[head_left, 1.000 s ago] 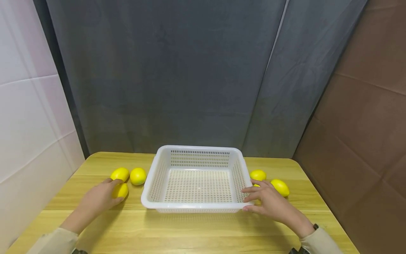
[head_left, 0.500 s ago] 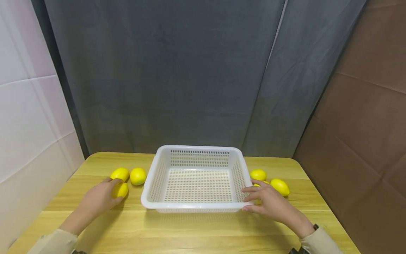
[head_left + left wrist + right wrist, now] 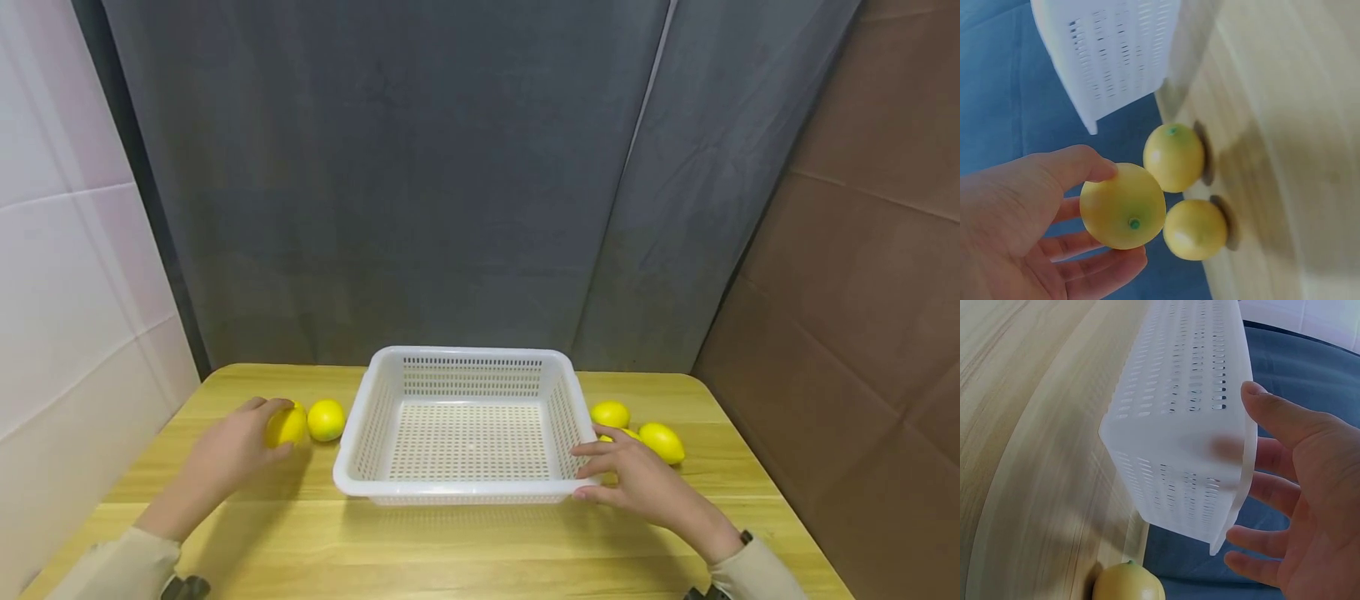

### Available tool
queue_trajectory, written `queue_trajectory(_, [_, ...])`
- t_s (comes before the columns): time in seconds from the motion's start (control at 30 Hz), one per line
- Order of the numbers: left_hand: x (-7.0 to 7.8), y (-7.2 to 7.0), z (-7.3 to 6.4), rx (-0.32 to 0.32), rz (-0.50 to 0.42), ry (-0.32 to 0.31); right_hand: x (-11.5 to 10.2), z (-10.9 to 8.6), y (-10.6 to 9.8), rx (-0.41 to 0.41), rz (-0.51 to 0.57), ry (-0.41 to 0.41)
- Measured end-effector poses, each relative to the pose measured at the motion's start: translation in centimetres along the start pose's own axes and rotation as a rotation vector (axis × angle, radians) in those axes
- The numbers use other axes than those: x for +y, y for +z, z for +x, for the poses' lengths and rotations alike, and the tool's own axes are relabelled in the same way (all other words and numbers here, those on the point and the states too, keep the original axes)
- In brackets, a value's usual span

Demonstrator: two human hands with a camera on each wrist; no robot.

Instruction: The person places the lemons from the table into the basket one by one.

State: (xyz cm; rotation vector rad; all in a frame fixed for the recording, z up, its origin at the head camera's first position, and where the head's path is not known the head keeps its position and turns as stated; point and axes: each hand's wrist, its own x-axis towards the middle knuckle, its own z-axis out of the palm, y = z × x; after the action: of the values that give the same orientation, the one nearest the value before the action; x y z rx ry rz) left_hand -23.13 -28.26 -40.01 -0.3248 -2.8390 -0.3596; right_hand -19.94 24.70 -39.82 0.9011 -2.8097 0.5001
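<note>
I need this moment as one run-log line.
left hand: holds rounded yellow lemon | right hand: holds white rectangular perforated plastic basket by rim

- A big gray cloth hangs at the back like a wall, with a thin pale line down its right side.
- Creased white cloth is on the left, next to a dark strip.
- Brown cloth is on the right.
- The yellow wood worktop has round back corners and soft shadows.
</note>
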Motion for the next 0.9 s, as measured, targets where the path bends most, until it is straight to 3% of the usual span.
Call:
queue_trajectory(0.33, [0.7,-1.7,1.6,0.036,0.011,0.021,-0.1,0.1,0.0,-0.013,-0.002,0.031])
queue_trajectory(0.53, [1.5,-2.8,2.4,0.021,0.017,0.019,0.0,0.1,0.0,-0.011,0.001,0.033])
queue_trajectory(0.9, [1.7,-3.4,3.2,0.021,0.018,0.012,0.0,0.2,0.1,-0.004,-0.008,0.033])
